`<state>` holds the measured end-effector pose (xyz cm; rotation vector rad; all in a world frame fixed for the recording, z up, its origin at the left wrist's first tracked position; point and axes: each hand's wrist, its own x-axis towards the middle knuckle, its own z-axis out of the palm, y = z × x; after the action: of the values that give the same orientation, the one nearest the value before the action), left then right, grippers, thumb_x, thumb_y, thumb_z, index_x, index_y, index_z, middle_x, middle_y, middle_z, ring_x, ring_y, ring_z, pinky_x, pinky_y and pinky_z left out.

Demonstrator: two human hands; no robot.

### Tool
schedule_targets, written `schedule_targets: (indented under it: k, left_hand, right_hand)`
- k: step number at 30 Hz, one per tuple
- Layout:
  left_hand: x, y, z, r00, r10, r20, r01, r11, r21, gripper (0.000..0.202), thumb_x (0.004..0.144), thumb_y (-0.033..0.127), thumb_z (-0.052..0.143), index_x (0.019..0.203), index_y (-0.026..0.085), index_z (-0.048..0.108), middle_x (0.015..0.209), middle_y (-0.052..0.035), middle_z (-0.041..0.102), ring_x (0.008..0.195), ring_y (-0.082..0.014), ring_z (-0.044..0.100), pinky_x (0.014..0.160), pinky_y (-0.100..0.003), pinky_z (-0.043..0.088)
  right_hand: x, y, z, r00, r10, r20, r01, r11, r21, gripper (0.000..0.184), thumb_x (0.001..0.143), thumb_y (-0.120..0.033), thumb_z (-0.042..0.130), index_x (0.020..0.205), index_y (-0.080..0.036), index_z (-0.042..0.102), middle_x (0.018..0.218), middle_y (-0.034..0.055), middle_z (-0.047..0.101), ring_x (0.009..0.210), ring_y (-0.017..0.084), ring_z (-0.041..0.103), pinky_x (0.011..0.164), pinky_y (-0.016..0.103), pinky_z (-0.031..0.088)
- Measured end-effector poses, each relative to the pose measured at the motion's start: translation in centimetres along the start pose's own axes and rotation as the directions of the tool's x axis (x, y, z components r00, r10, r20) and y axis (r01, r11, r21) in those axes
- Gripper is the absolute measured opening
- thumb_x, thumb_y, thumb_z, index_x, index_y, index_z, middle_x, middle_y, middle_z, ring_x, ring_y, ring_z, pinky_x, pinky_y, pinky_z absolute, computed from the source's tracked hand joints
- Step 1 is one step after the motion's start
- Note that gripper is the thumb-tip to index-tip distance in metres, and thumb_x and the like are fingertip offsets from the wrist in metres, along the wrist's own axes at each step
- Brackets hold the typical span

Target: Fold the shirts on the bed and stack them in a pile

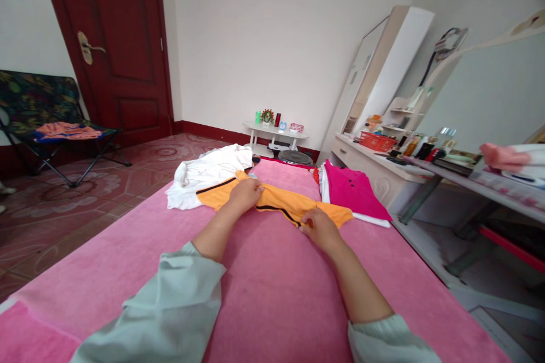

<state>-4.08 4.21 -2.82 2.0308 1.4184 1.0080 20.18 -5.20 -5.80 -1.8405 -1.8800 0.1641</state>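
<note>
A yellow-orange garment (281,199) with black trim lies spread sideways over the pink bed cover (281,289). My left hand (246,194) is closed on its upper middle part. With thumb and fingers pinched, my right hand (318,228) grips its near edge by the black trim. Left of the garment, partly beneath its end, is a crumpled white cloth (204,170). To the right, a folded magenta shirt (357,188) with dark buttons rests on white clothing (370,219).
A folding chair (38,91) with an orange-and-blue cloth stands by the dark red door (106,34) at left. Beyond the bed is a low white table (276,131) bearing small items. At right, a dresser (361,160) holds a red basket (377,141) and several bottles.
</note>
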Motion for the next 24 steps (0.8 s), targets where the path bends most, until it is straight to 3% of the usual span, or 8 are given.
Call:
schedule_targets:
  k: [3, 7, 9, 11, 14, 17, 19, 24]
  left_hand:
    - [0.5, -0.3, 0.3, 1.0, -0.013, -0.001, 0.013, 0.984, -0.176, 0.019, 0.072, 0.025, 0.06, 0.055, 0.019, 0.057, 0.055, -0.0002, 0.053, 0.065, -0.0187, 0.057, 0.061, -0.026, 0.04]
    - [0.6, -0.5, 0.7, 0.999, -0.039, 0.009, 0.039, 0.916, -0.399, 0.018, 0.075, 0.031, 0.058, 0.068, 0.016, 0.062, 0.064, -0.0018, 0.06, 0.063, -0.0163, 0.057, 0.059, -0.024, 0.043]
    - [0.3, -0.1, 0.4, 0.998, -0.04, 0.039, 0.054, 0.876, -0.478, 0.024, 0.075, 0.038, 0.06, 0.072, 0.015, 0.064, 0.068, -0.0039, 0.063, 0.065, -0.0169, 0.059, 0.06, -0.025, 0.045]
    - [-0.4, 0.5, -0.2, 0.984, 0.018, 0.175, 0.084, 0.826, -0.557, 0.03, 0.072, 0.044, 0.065, 0.077, 0.015, 0.067, 0.074, -0.0063, 0.066, 0.071, -0.0193, 0.062, 0.063, -0.026, 0.048]
    - [-1.4, 1.4, -1.6, 0.88, 0.228, 0.416, 0.076, 0.798, -0.598, 0.034, 0.057, 0.034, 0.08, 0.086, 0.019, 0.071, 0.088, -0.0064, 0.069, 0.085, -0.023, 0.064, 0.075, -0.029, 0.05]
    - [-1.8, 1.9, -2.3, 0.806, 0.359, 0.47, -0.058, 0.839, -0.541, 0.046, 0.041, 0.013, 0.083, 0.085, 0.023, 0.073, 0.088, -0.0012, 0.07, 0.09, -0.024, 0.064, 0.081, -0.029, 0.049]
    - [-1.5, 1.9, -2.1, 0.822, 0.367, 0.436, -0.124, 0.862, -0.491, 0.039, 0.043, 0.011, 0.079, 0.08, 0.023, 0.074, 0.08, 0.0002, 0.07, 0.081, -0.0235, 0.065, 0.073, -0.029, 0.051]
    - [-0.4, 1.6, -1.9, 0.955, 0.253, 0.154, -0.236, 0.964, -0.121, 0.016, 0.068, 0.015, 0.059, 0.073, 0.02, 0.073, 0.074, -0.0024, 0.07, 0.076, -0.0219, 0.063, 0.069, -0.027, 0.047]
  right_hand:
    - [0.4, 0.3, -0.4, 0.972, 0.128, -0.195, -0.084, 0.972, 0.22, 0.011, 0.067, -0.024, 0.059, 0.057, -0.02, 0.058, 0.062, -0.0005, 0.059, 0.065, 0.016, 0.054, 0.064, 0.026, 0.038]
    - [1.0, 0.8, -2.6, 0.77, 0.483, -0.417, 0.022, 0.633, 0.774, 0.019, 0.066, -0.037, 0.058, 0.067, -0.019, 0.057, 0.057, -0.0039, 0.055, 0.055, 0.013, 0.052, 0.056, 0.025, 0.041]
    - [1.1, 0.9, -3.6, 0.701, 0.57, -0.429, 0.13, 0.489, 0.863, 0.021, 0.064, -0.037, 0.061, 0.071, -0.018, 0.059, 0.062, -0.0036, 0.06, 0.057, 0.012, 0.055, 0.057, 0.025, 0.046]
    - [1.2, 0.8, -4.3, 0.655, 0.62, -0.433, 0.208, 0.402, 0.891, 0.021, 0.061, -0.035, 0.066, 0.071, -0.017, 0.06, 0.065, -0.0032, 0.062, 0.061, 0.012, 0.058, 0.06, 0.025, 0.049]
    - [1.2, 0.8, -4.7, 0.619, 0.649, -0.442, 0.254, 0.367, 0.895, 0.022, 0.059, -0.033, 0.069, 0.072, -0.017, 0.062, 0.067, -0.0031, 0.063, 0.062, 0.011, 0.059, 0.061, 0.025, 0.051]
    - [1.4, 0.9, -4.8, 0.596, 0.664, -0.452, 0.269, 0.365, 0.891, 0.022, 0.06, -0.032, 0.069, 0.072, -0.015, 0.062, 0.068, -0.0026, 0.063, 0.062, 0.011, 0.059, 0.063, 0.025, 0.051]
    - [1.4, 0.8, -5.0, 0.587, 0.666, -0.46, 0.286, 0.362, 0.887, 0.02, 0.06, -0.03, 0.069, 0.072, -0.015, 0.062, 0.068, -0.0024, 0.063, 0.063, 0.01, 0.059, 0.063, 0.024, 0.05]
    - [1.1, -0.1, -5.6, 0.582, 0.66, -0.475, 0.33, 0.342, 0.88, 0.017, 0.059, -0.026, 0.069, 0.071, -0.015, 0.064, 0.065, -0.0037, 0.063, 0.06, 0.009, 0.058, 0.062, 0.022, 0.049]
